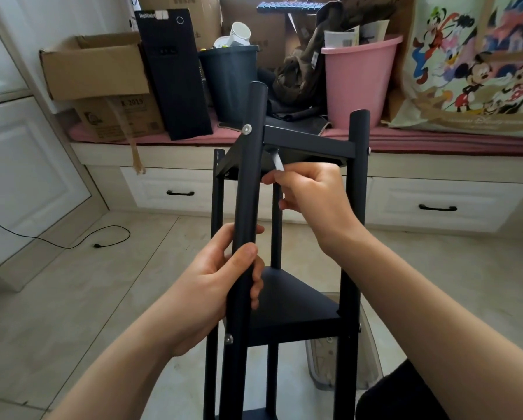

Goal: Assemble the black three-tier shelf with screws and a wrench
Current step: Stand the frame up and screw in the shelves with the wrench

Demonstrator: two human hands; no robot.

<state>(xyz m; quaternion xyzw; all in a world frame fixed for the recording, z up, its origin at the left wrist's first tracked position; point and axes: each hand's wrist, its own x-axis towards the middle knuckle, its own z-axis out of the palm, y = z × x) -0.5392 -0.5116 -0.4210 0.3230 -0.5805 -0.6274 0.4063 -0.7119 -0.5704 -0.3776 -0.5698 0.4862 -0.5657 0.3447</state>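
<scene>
The black shelf [296,301] stands upright in front of me, with round black posts and triangular tiers. My left hand [223,286] is wrapped around the near left post [249,177] at mid height. A silver screw head [247,128] shows on that post where the top tier [308,140] meets it. My right hand [311,195] is closed on a small silver wrench [276,160], whose tip reaches up under the top tier just inside the post. Another screw [229,338] shows lower on the same post, at the middle tier.
A window bench with a pink cushion [436,140] runs behind the shelf. It carries cardboard boxes [96,65], a black computer case [172,74], a dark bin [229,80] and a pink bucket [360,80]. White drawers [436,204] sit below it. A black cable [102,241] lies on the tiled floor.
</scene>
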